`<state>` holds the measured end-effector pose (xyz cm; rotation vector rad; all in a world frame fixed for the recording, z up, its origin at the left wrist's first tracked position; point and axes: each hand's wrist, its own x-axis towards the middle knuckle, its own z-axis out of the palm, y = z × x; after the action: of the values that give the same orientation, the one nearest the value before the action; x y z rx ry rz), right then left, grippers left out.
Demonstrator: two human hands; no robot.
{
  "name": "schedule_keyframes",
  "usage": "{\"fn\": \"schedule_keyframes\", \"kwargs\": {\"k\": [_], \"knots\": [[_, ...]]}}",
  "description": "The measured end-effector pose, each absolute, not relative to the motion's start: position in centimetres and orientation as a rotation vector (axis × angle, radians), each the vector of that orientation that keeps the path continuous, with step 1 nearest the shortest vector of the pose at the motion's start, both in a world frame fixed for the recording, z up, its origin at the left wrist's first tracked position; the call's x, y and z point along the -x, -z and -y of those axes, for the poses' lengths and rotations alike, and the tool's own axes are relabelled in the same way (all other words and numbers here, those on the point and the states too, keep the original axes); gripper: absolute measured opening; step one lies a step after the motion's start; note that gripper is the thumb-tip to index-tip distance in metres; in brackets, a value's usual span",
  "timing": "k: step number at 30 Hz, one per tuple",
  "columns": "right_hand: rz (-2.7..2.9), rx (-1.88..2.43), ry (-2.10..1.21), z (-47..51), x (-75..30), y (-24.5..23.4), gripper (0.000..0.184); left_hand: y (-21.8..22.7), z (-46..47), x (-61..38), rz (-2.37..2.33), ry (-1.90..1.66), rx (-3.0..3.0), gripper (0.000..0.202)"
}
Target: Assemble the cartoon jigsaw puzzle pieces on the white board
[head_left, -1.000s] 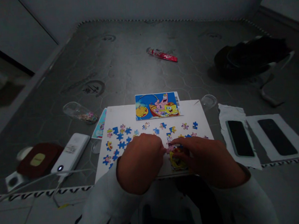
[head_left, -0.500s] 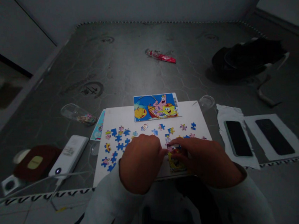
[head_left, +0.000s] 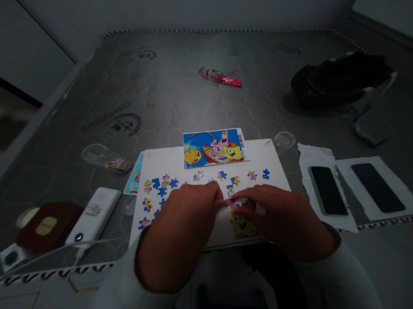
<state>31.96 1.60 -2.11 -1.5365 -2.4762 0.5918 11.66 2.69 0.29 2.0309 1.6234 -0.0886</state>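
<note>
Over the white board point(head_left: 210, 235), my left hand point(head_left: 187, 215) is closed, fingers curled under; its fingertips reach the left side of a small pink-and-purple jigsaw piece point(head_left: 233, 204). My right hand point(head_left: 282, 217) pinches at that piece from the right, thumb and fingers bent. Just below lies a joined part of the puzzle point(head_left: 243, 225) with a yellow cartoon face, partly hidden by my right hand. Loose jigsaw pieces point(head_left: 156, 182) are spread to the left, some covered by my left hand. More pieces, such as a pink one point(head_left: 252, 175), lie beyond my right hand.
A picture card point(head_left: 213, 147) lies at the board's far edge. Left are a clear container point(head_left: 106, 159), a white power bank point(head_left: 94, 215) with a cable and a brown case point(head_left: 49, 227). Two phones point(head_left: 329, 191) lie on tissues at right. Beyond is a black bag point(head_left: 341, 83).
My left hand and forearm have shifted left, covering more loose pieces, with the fingertips still meeting near my right fingers. My right hand has hardly moved.
</note>
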Motion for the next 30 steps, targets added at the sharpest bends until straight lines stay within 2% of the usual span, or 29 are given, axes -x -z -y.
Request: {"fn": "schedule_keyframes", "kwargs": {"k": [4, 14, 21, 30], "knots": [[2.303, 1.483, -0.658, -1.7, -32.0, 2.0, 0.017, -0.2, -2.7, -12.4, -1.529, -0.048, -2.087, 0.018], [2.260, 1.510, -0.745, -1.9, -32.2, 2.3, 0.008, 0.2, -2.9, -13.1, -1.510, -0.115, -2.075, 0.020], [2.278, 1.515, -0.790, -1.9, -31.7, 2.4, 0.011, 0.0, -3.0, -12.8, -1.510, -0.187, -2.044, 0.019], [2.282, 1.867, -0.334, -2.4, -33.9, 2.1, 0.021, -0.4, -2.5, -10.6, -1.583, 0.213, -1.972, 0.019]]}}
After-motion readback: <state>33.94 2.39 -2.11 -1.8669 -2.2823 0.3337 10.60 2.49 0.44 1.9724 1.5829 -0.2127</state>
